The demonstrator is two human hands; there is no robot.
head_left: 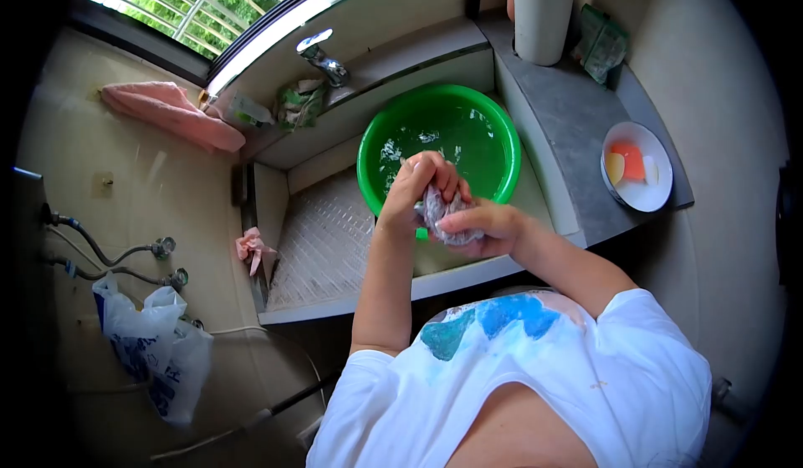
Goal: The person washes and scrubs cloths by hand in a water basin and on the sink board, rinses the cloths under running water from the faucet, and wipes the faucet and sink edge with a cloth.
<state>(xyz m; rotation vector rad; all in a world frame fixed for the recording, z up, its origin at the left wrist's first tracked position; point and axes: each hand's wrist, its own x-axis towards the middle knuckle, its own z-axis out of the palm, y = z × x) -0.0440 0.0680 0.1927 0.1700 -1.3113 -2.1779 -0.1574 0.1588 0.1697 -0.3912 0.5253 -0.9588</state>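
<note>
Both of my hands grip a bunched, greyish-white cloth (443, 210) in front of my chest, over the near rim of a green basin (365, 163). My left hand (414, 179) wraps round it from the left and above, fingers curled. From the right, my right hand (489, 227) closes on it with the thumb across its front. What kind of cloth item it is cannot be made out. Water with bright reflections stands in the basin, and my hands hide part of the near rim.
The basin stands in a sink with a ridged washboard slope (322, 238). A faucet (324, 60) rises behind. On the right ledge sits a white bowl (661, 163) with coloured soap-like pieces. A pink towel (171, 112) lies left; a plastic bag (159, 347) hangs by the pipes.
</note>
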